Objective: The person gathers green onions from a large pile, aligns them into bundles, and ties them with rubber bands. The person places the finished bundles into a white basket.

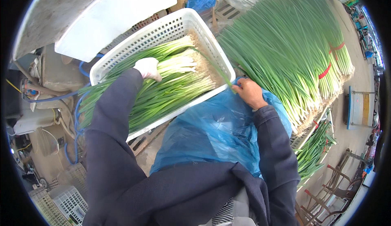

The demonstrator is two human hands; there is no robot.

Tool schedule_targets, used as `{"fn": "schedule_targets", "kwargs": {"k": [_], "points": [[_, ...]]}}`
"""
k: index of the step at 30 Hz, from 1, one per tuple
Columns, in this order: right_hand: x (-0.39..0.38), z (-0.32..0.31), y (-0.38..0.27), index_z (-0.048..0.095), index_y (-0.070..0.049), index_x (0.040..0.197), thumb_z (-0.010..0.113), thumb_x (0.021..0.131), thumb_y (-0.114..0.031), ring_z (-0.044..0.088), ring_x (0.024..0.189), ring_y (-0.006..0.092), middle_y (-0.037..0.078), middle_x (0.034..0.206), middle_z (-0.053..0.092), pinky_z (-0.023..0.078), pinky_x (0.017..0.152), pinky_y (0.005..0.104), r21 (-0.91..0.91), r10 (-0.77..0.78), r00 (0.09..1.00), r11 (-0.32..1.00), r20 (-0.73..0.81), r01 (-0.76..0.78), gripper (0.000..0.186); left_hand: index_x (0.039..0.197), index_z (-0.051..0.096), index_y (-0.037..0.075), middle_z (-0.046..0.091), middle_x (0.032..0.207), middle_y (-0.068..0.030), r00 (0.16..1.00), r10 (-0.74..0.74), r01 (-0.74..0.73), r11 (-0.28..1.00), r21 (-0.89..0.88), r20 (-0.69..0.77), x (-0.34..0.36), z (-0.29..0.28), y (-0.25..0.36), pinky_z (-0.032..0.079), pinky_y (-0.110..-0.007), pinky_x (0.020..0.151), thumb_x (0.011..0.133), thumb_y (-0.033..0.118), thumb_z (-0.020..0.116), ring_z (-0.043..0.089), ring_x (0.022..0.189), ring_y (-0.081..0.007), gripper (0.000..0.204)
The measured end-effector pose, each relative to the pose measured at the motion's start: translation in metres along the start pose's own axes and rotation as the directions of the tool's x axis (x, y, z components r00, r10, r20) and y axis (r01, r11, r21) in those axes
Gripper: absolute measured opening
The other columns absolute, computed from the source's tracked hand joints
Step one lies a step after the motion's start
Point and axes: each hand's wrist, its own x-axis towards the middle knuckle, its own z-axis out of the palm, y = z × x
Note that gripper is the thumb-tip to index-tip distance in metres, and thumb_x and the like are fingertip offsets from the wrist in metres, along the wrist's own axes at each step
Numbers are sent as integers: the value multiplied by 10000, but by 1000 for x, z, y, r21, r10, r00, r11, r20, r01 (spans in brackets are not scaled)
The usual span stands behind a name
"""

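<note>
A white perforated plastic crate holds green onions, their white stems and roots toward the right end. My left hand, in a whitish glove, is closed around some of the stalks inside the crate; its fingertips are partly hidden. By the crate's near right corner, my right hand is bare and pinches the green end of a single green onion, which slants back over the crate toward the roots. A blue plastic sheet lies over my lap, below the right hand.
A large heap of green onions, some bundled with red bands, lies at right. Below it stands another crate with greens. Blue hose winds at left near white baskets. A white panel overhangs the upper left.
</note>
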Motion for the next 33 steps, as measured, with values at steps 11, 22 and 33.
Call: {"fn": "schedule_targets", "kwargs": {"k": [11, 22, 33], "points": [[-21, -36, 12, 695, -41, 834, 666, 842, -215, 623, 605, 316, 150, 676, 634, 473, 575, 423, 355, 72, 997, 933, -9, -64, 176, 932, 725, 52, 712, 909, -178, 992, 36, -35, 999, 5, -123, 10, 34, 43, 548, -418, 755, 624, 346, 747, 693, 869, -330, 426], [-188, -104, 96, 624, 4, 1125, 537, 1016, -186, 405, 542, 42, 45, 813, 633, 284, 479, 172, 971, 520, 828, 213, -208, 111, 236, 986, 622, 42, 696, 903, -135, 969, 64, -86, 993, -83, -237, 25, 136, 113, 560, -409, 693, 755, 192, 655, 709, 828, -288, 277], [-239, -41, 123, 567, -39, 1173, 579, 1010, -258, 385, 573, 51, 22, 883, 581, 327, 507, 198, 965, 670, 733, -99, -115, 243, 273, 1040, 633, 38, 682, 1007, -154, 988, -28, -11, 966, -257, -149, 45, 148, 117, 559, -404, 781, 746, 349, 744, 688, 927, -293, 442]]}}
